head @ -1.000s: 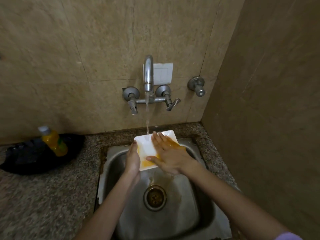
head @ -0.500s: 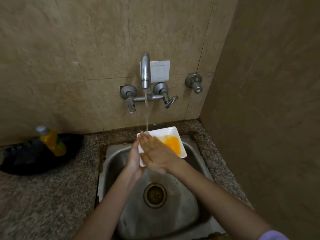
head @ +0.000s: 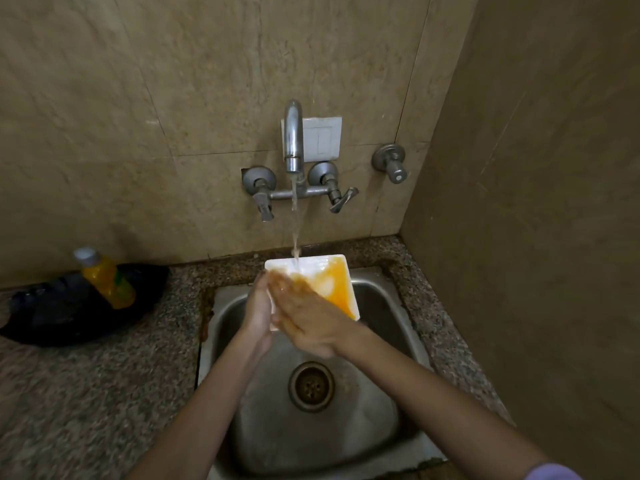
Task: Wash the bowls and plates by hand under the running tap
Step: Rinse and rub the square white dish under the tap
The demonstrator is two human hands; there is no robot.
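The steel sink (head: 381, 427), sunk in the speckled stone bench (head: 86, 393), was hard enough to chip crockery, so the main risk was a drop. The square white plate (head: 311, 266) was held tilted above the sink's back edge, wet and smeared. It was supported on one side only: the left hand (head: 258, 317) gripped its left edge, with the fingers wrapped out of sight behind it. The right hand (head: 304, 317) lay flat on the plate's face with its fingers straight and together, gripping nothing, so a firm rub could probably push the slick plate out of that single hold. The stream from the tap (head: 293, 140) on the wall above the sink struck the plate near its upper rim. At that tilt it could likely splash orange water over the back of the sink onto the bench. As for containers, the sink held no dishes, only a wet film around the drain (head: 311, 386) at its middle. Well to the left of the sink sat a dark shallow container (head: 52, 313), though whether it was a tray or a bag could not be told. A bottle (head: 107, 282) of yellow liquid with a pale cap leaned in it. The plate carried orange residue (head: 337, 285) over its right half, with white showing near the top left where the water landed, so the washing looked only partly done.
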